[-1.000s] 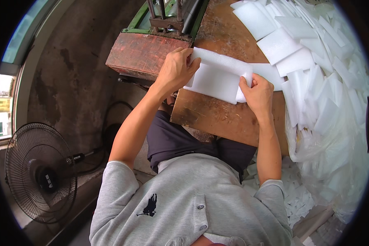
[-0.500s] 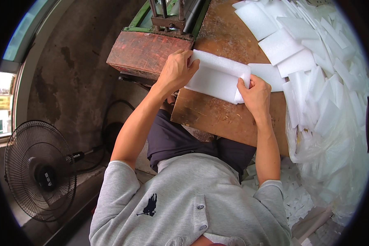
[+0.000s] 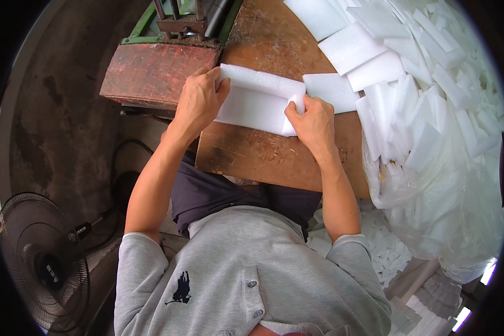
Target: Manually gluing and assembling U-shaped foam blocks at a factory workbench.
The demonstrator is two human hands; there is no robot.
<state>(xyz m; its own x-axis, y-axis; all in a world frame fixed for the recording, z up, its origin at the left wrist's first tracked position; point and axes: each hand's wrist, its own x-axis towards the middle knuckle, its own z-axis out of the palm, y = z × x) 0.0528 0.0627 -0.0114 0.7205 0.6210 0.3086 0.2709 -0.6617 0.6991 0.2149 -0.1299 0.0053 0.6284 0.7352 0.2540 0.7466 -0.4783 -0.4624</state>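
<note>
Between my two hands is a white foam tray (image 3: 251,106) with raised edges along its far side and right end. It rests on, or just over, the brown wooden table (image 3: 246,147). My left hand (image 3: 200,96) is closed on the tray's left end, thumb on the inner side and fingers behind. At the right end, my right hand (image 3: 312,119) pinches the raised edge between thumb and bent fingers. A flat white foam sheet (image 3: 333,91) lies on the table just beyond my right hand.
A heap of white foam sheets (image 3: 397,106) covers the right side, with a clear plastic bag (image 3: 437,213) below it. A reddish block (image 3: 159,73) on a green-framed machine (image 3: 143,25) adjoins the table's left. A black fan (image 3: 45,263) stands at lower left.
The whole view has shifted, so the table, tray and heap appear further left. Both hands keep their hold at the same ends of the tray.
</note>
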